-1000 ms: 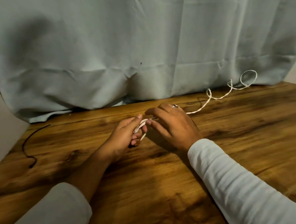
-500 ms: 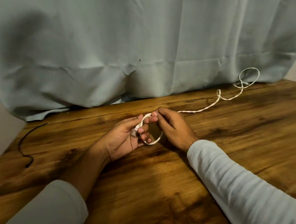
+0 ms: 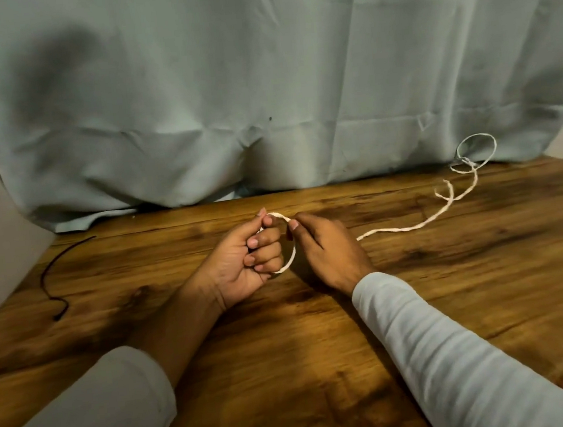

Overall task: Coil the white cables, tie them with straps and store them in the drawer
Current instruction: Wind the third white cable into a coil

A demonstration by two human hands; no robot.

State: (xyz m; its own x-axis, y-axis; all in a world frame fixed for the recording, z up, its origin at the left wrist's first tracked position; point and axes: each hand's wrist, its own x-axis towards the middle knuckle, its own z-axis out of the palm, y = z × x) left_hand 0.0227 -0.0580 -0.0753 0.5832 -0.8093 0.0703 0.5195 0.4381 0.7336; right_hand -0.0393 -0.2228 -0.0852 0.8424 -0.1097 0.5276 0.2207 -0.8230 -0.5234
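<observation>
One loop of cable (image 3: 289, 252) sits in the left grip (image 3: 243, 258); right grip (image 3: 324, 247) pinches it just beside; feed the slack trailing beyond in even turns

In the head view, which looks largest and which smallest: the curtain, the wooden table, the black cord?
1. curtain and table: both fill about half the view, too close to rank.
2. black cord, by far the smallest.

The left hand's (image 3: 243, 261) curled fingers (image 3: 265, 246) cover the start of the white cable (image 3: 412, 227), and the right hand (image 3: 325, 250) covers another stretch. Both sleeves run off the bottom edge. The curtain (image 3: 262, 94) hides the bench's (image 3: 288, 367) far edge.
</observation>
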